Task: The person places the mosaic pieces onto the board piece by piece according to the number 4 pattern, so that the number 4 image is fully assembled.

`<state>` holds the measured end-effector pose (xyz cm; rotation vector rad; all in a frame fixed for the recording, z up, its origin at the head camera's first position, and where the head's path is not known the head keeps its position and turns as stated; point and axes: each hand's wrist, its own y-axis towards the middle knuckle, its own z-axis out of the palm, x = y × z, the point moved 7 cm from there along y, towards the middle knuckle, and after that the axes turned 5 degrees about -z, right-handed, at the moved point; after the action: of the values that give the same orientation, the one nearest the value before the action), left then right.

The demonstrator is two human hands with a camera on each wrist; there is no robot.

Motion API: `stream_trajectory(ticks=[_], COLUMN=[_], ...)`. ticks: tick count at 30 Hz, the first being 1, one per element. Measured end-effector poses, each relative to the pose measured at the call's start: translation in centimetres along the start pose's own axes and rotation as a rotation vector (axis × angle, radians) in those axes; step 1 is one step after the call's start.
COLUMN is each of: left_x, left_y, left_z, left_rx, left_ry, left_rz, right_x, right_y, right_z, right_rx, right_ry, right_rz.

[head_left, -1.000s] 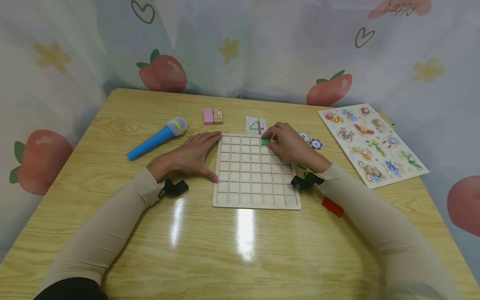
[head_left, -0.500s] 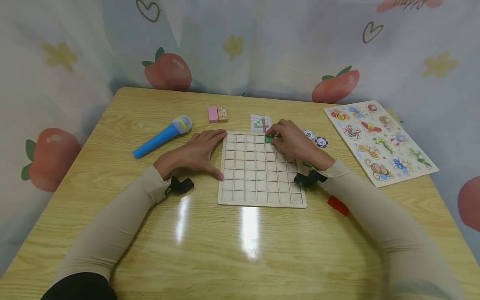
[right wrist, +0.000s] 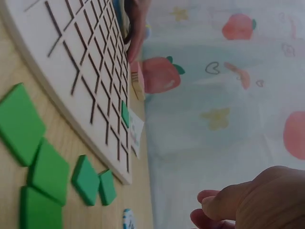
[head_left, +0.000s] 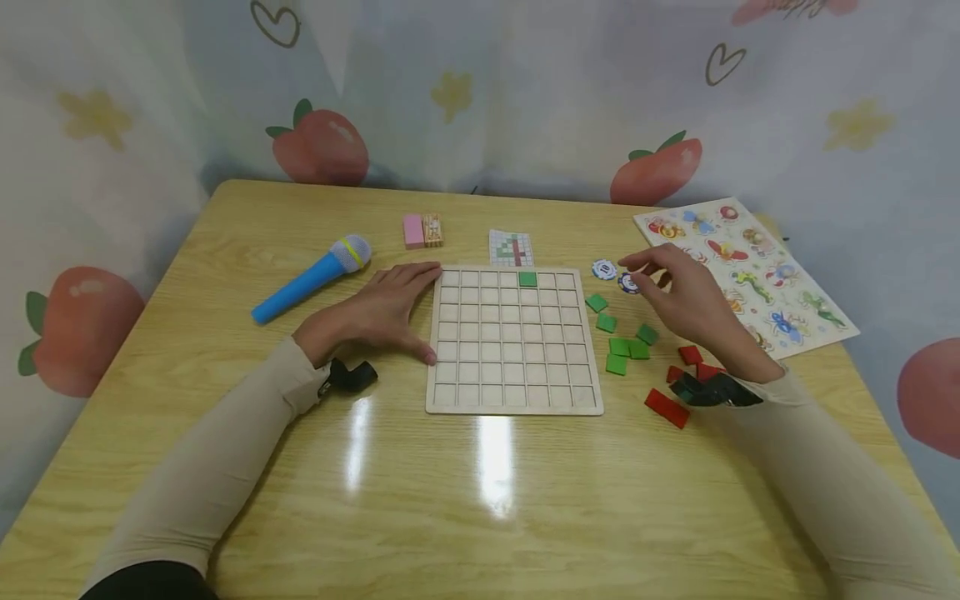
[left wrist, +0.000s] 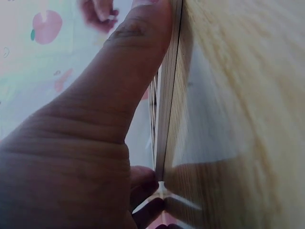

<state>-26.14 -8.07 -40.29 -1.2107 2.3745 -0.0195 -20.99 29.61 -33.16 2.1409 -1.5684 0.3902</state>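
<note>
A wooden grid board (head_left: 514, 402) lies on the table with one green square tile (head_left: 528, 279) in its top row. My left hand (head_left: 378, 315) is spread along the board's left edge, fingers at the far corner and thumb lower down; the left wrist view shows the thumb (left wrist: 121, 71) against the rim. Off the board to the right, my right hand (head_left: 686, 300) is raised over the table near a dark blue poker chip (head_left: 628, 283), fingers loosely bent. Nothing shows between those fingers in the right wrist view. Several loose green tiles (head_left: 618, 347) lie beside the board.
Red pieces (head_left: 667, 408) lie under the right wrist. A small pattern card (head_left: 511, 247) is behind the board, with pink and patterned blocks (head_left: 414, 232) left of it. A toy microphone (head_left: 313, 278) lies left; an insect puzzle board (head_left: 806, 310) lies right. Another chip (head_left: 603, 269) sits nearby.
My right hand has let go of the green tile in the top row and moved right, uncovering the loose green tiles. My left hand has stayed at the board's edge.
</note>
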Motion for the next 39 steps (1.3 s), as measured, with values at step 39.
stream_trajectory(ticks=[39], left_x=[0.0], left_y=[-0.2], left_z=[0.1], left_rx=[0.001], left_ry=[-0.022], left_rz=[-0.005], right_x=[-4.1], right_y=[-6.9], right_z=[2.4], right_rx=[0.087], right_ry=[-0.059], right_rz=[0.022])
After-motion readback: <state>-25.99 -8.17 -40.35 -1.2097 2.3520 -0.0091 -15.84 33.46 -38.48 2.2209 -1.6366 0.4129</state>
